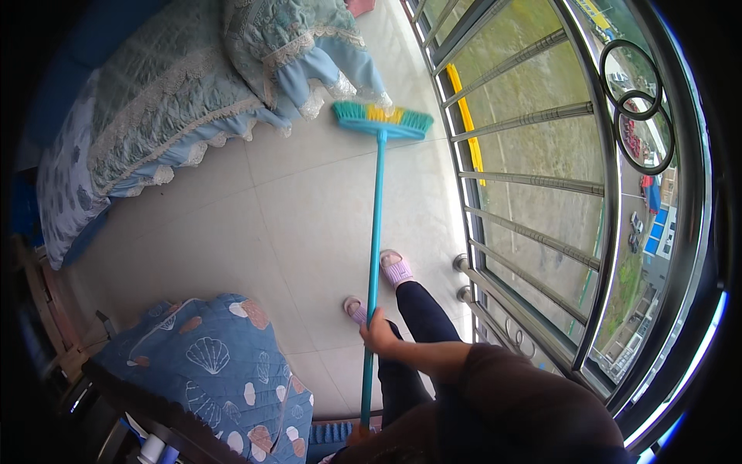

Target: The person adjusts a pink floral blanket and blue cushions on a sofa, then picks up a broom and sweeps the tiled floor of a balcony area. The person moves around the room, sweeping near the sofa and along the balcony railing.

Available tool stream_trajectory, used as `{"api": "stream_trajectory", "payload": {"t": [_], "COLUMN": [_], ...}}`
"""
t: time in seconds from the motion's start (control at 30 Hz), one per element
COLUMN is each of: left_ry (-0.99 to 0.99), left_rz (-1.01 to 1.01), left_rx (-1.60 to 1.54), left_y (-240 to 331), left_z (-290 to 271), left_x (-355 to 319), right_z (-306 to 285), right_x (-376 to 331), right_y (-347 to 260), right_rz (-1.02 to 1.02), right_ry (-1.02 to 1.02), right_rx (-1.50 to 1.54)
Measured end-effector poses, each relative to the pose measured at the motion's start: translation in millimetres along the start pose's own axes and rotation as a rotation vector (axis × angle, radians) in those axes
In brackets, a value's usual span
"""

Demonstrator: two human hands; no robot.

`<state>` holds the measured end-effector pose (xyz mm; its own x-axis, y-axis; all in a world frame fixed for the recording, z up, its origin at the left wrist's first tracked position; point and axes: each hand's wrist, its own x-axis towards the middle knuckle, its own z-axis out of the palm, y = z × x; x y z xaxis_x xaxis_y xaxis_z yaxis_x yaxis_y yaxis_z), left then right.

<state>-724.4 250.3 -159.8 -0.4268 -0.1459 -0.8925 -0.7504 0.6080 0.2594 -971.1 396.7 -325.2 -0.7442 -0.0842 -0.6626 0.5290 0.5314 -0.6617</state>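
Observation:
A broom runs down the middle of the view. Its turquoise handle (376, 224) leads up to a broom head (382, 120) with green and yellow bristles, resting on the tiled floor by the hanging lace edge of a bedspread. My right hand (379, 334) is closed around the lower stretch of the handle as seen here, with the forearm reaching in from the right. Close to my body, my left hand (359, 435) is at the handle's near end; it is mostly hidden, though its fingers appear wrapped round it.
A bed with a green and blue lace-trimmed bedspread (178, 116) fills the upper left. A blue shell-patterned cover (224, 371) drapes over something at lower left. Metal window railings (533, 124) line the right side. My feet in pink slippers (396, 267) stand beside the handle.

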Motion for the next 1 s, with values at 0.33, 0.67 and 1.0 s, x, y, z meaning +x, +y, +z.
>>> {"api": "stream_trajectory", "payload": {"t": [0.33, 0.67, 1.0], "left_ry": [-0.085, 0.086, -0.066], "left_rz": [0.075, 0.251, -0.050], "left_rx": [-0.354, -0.586, -0.560], "left_y": [176, 390, 177], "left_z": [-49, -109, -21], "left_x": [119, 282, 153], "right_z": [-74, -163, -23], "right_x": [138, 250, 64], "right_y": [-66, -166, -39], "right_rz": [-0.086, -0.068, 0.097], "right_ry": [0.354, 0.114, -0.187], "right_rx": [0.068, 0.326, -0.053]}}
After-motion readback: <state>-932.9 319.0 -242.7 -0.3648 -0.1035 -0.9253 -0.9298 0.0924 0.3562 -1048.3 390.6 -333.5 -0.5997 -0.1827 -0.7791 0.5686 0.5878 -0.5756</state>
